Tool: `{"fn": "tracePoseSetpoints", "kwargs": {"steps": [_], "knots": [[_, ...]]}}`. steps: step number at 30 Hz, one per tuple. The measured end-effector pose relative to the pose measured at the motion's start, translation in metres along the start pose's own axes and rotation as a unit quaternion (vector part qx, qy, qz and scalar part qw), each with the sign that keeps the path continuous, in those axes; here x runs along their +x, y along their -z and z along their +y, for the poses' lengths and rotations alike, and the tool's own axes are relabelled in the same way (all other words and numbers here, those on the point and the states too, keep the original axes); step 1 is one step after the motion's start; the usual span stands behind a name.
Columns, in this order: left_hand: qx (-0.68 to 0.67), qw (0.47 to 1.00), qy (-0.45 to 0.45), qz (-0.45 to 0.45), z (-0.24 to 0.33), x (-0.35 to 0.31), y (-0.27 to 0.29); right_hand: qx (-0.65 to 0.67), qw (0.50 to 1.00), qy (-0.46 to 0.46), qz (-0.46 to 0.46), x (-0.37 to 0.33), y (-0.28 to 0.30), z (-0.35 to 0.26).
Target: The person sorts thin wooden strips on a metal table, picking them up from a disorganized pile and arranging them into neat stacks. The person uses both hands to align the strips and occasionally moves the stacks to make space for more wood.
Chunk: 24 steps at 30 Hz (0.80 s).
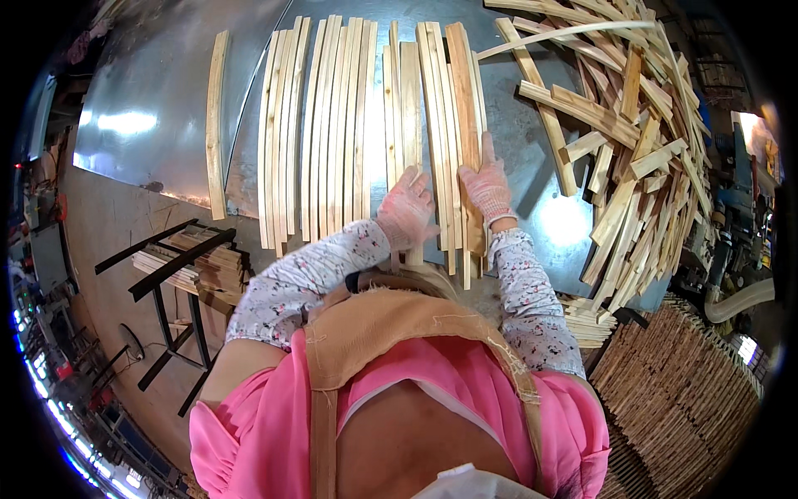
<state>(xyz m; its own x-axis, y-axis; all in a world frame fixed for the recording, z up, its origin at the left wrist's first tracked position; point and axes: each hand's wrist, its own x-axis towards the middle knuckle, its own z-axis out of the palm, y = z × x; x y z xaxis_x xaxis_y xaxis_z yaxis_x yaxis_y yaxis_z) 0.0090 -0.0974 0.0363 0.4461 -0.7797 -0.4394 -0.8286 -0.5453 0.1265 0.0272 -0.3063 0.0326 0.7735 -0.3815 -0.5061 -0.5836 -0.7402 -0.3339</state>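
Long narrow wooden strips (337, 125) lie side by side in groups on a metal-topped table. My left hand (406, 212), in a pale reddish work glove, rests over the near ends of a short group, its fingers loosely apart. My right hand (488, 190), gloved alike, lies at a darker, wider wooden slat (462, 91) at the right side of the rightmost group. Its index finger stretches away from me along the right edge, and the thumb is spread over the slat. The remaining right fingers are partly hidden. Neither hand visibly lifts any wood.
A tangled heap of wood pieces (632, 150) covers the table's right side. One strip (217, 125) lies alone at left. Below left stands a black metal frame (183, 291) beside stacked wood. Stacked slats (673, 382) stand at lower right, near a pale hose (742, 299).
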Motion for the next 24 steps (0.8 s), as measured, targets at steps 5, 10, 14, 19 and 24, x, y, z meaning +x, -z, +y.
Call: {"fn": "tracePoseSetpoints", "kwargs": {"steps": [5,10,14,19,24], "knots": [[0.113,0.983,-0.108,-0.093,-0.062,0.003,0.031,0.073,0.997,0.027,0.009,0.006,-0.009,0.013],[0.117,0.972,-0.176,-0.106,-0.1,-0.012,0.034,0.094,0.995,0.01,0.018,0.002,-0.023,-0.001],[0.015,0.984,-0.169,-0.044,-0.129,-0.03,0.029,0.103,0.994,-0.031,0.001,-0.02,-0.039,-0.052],[-0.201,0.899,0.294,0.254,-0.25,-0.105,-0.03,0.144,0.986,-0.013,0.088,-0.044,-0.105,-0.111],[-0.382,0.783,0.379,0.314,-0.353,-0.17,-0.078,0.212,0.975,-0.009,0.064,-0.039,-0.14,-0.207]]}}
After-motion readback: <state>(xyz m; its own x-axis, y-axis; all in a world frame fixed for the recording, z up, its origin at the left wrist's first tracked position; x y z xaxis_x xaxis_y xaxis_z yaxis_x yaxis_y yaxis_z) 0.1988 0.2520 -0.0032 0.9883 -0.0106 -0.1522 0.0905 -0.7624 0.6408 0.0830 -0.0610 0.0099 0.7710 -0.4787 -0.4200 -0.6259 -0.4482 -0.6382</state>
